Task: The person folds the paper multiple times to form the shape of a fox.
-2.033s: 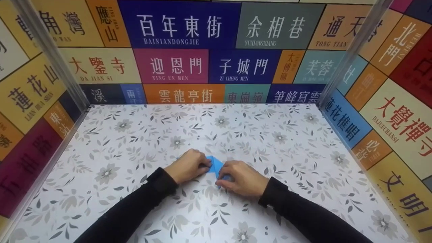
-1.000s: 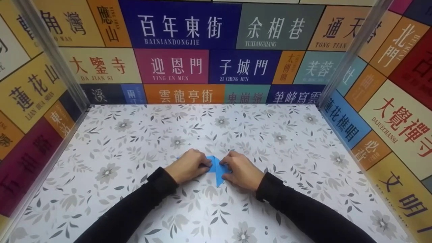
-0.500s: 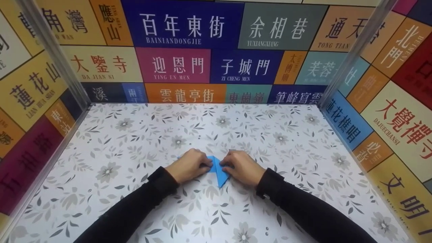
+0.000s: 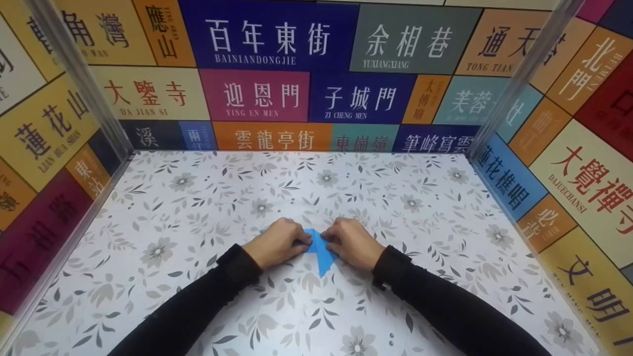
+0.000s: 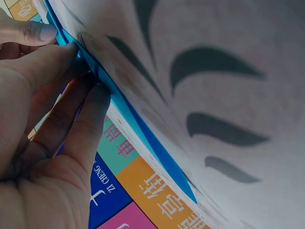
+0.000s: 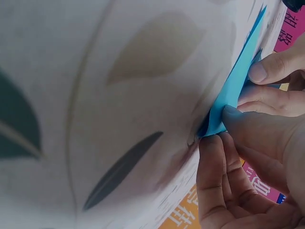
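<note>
Head view: the folded blue paper (image 4: 324,261) lies on the floral table (image 4: 277,321), between the left hand (image 4: 277,243) and right hand (image 4: 357,245). Fingers of each hand are clamped on opposite sides. One pointed flap projects toward the wearer; folding is judged partly complete, remaining folds indeterminate. The hands conceal both sides.

Left wrist view: paper appears nearly edge-on; the left grip's underside is hidden.

Right wrist view: thumb and finger pinch one edge; inner layers cannot be distinguished.

Up at the head, one camera faces forward and down across the table (image 4: 287,316); both wrist cameras, close in and tilted, share the blue paper (image 6: 229,91).
</note>
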A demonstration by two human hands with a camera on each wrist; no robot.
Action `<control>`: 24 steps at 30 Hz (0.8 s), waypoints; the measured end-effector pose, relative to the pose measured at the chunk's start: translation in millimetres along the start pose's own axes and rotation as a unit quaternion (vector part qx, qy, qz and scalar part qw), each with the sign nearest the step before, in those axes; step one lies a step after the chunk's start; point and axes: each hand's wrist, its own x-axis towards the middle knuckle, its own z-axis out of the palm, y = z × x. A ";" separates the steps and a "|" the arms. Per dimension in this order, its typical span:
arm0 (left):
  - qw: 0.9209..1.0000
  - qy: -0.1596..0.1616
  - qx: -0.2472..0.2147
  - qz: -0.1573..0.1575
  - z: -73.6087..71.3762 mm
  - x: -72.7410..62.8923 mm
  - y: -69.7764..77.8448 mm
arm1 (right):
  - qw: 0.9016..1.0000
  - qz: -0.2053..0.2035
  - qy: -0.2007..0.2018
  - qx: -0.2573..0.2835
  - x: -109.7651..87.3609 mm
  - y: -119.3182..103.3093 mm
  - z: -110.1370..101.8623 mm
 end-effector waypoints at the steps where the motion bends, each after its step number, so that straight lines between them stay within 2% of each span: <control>1: 1.000 -0.001 0.002 -0.001 -0.1 0.1 0.1 | 1.000 -0.002 -0.001 0.001 -0.4 0.6 0.2; 14: 1.000 0.002 0.012 0.000 1.6 0.0 -0.5 | 1.000 -0.017 -0.005 0.001 -3.6 5.0 2.8; 24: 1.000 0.009 0.018 0.009 1.6 -1.6 -2.0 | 0.999 -0.034 0.011 -0.014 -3.7 4.7 6.8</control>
